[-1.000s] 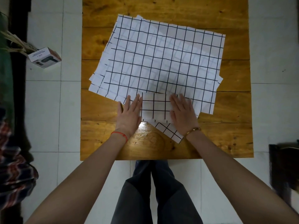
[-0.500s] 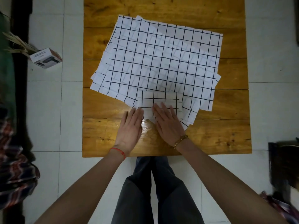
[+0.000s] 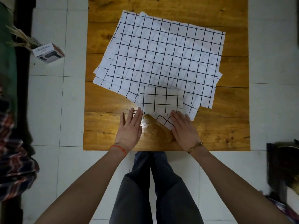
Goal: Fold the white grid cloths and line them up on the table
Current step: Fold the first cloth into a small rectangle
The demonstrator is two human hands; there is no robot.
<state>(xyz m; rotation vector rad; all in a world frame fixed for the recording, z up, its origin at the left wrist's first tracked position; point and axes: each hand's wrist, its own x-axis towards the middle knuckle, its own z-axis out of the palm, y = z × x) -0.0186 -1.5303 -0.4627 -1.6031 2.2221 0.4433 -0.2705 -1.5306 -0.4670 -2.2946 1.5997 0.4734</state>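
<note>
A small folded white grid cloth (image 3: 161,101) lies on the near edge of a stack of unfolded white grid cloths (image 3: 161,57) spread over the wooden table (image 3: 226,126). My left hand (image 3: 130,129) lies flat on the wood, its fingertips at the folded cloth's near left corner. My right hand (image 3: 184,128) lies flat too, fingertips at the folded cloth's near right corner, and it covers part of a loose corner of an unfolded cloth (image 3: 165,122). Neither hand grips anything.
A small cardboard box (image 3: 48,52) sits on the tiled floor left of the table. Dark and patterned fabric (image 3: 14,167) lies at the far left. A dark object (image 3: 283,165) stands at the right edge. My legs are below the table's near edge.
Both hands have slid back toward me off the folded cloth, ending flat at its near corners. The right hand first swung left, then returned right. The folded cloth stays on the stack.
</note>
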